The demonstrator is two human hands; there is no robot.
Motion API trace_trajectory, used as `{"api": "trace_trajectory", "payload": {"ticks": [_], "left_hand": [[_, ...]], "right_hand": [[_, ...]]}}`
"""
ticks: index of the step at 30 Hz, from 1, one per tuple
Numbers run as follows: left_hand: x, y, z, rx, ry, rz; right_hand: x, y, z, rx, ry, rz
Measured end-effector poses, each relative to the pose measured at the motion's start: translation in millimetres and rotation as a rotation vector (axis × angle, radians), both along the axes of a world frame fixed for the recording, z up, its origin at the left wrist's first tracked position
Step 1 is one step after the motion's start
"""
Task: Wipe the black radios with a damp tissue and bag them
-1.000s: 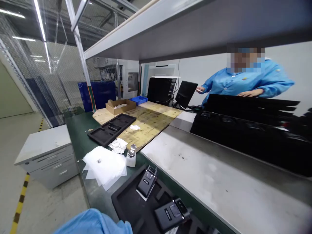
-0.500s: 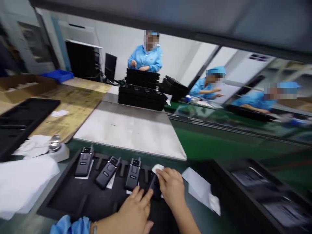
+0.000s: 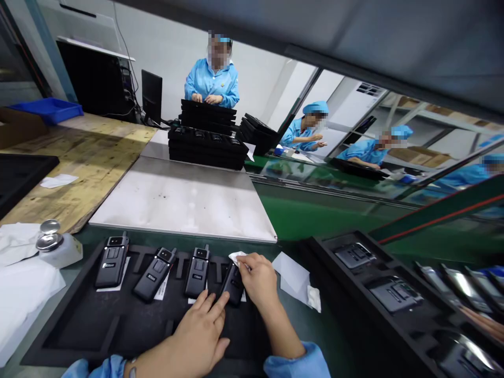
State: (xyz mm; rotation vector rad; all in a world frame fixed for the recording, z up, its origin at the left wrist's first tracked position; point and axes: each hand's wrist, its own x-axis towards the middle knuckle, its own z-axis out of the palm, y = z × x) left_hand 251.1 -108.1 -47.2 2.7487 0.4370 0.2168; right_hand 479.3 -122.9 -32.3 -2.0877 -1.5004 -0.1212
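My right hand (image 3: 260, 278) pinches a small white wipe (image 3: 236, 257) against the upper end of a black handheld radio (image 3: 233, 286). My left hand (image 3: 200, 328) lies flat with fingers stretched out, its fingertips at the lower end of that radio. Three more radios of the same kind, a left one (image 3: 112, 262), a tilted one (image 3: 155, 275) and a nearer one (image 3: 197, 273), lie in a row in the black foam tray (image 3: 79, 325). White labelled slips stick out from under them. Part of the radio under my right hand is hidden by the fingers.
A white pump bottle (image 3: 61, 249) and white cloths (image 3: 23, 294) are at the left. White paper (image 3: 291, 275) and a crumpled wipe (image 3: 314, 298) lie right of the tray. Another black tray (image 3: 326, 262) holds devices. Co-workers in blue sit or stand beyond stacked black trays (image 3: 207, 149).
The view has swung right, so the scene sits further left. Both hands stay at the same radio, the right one still with the wipe at its upper end.
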Motion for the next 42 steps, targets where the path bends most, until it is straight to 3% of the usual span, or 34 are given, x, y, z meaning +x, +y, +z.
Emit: {"api": "trace_trajectory", "payload": {"ticks": [7, 12, 15, 20, 24, 29, 32, 38, 42], "left_hand": [[0.3, 0.5, -1.7, 0.016, 0.005, -0.016], [1.9, -2.8, -1.6, 0.043, 0.015, 0.006], [1.5, -1.8, -2.4, 0.071, 0.022, -0.013], [0.4, -0.8, -8.7, 0.071, -0.002, -0.008], [1.1, -3.3, -6.9, 0.055, -0.011, 0.014], [1.2, -4.3, -4.3, 0.081, -0.011, 0.018], [0.9, -2.4, -6.0, 0.118, -0.006, 0.0], [3.4, -1.8, -5.3, 0.15, 0.002, -0.013], [5.4, -2.5, -4.5, 0.161, 0.007, 0.0]], "right_hand": [[38.5, -31.6, 14.5, 0.075, 0.01, -0.107], [-1.4, -5.6, 14.7, 0.027, 0.02, 0.009], [-8.6, 8.2, 9.9, 0.006, 0.016, -0.011], [38.2, -24.4, 0.4, 0.038, 0.024, -0.114], [56.0, -35.9, 4.9, 0.056, 0.048, 0.003], [30.9, 6.3, 17.4, -0.012, 0.021, 0.276], [27.9, 12.6, 21.6, -0.056, -0.03, 0.386], [48.5, -17.4, 14.3, -0.056, -0.132, 0.45], [37.0, 7.0, 17.2, -0.05, -0.138, 0.453]]}}
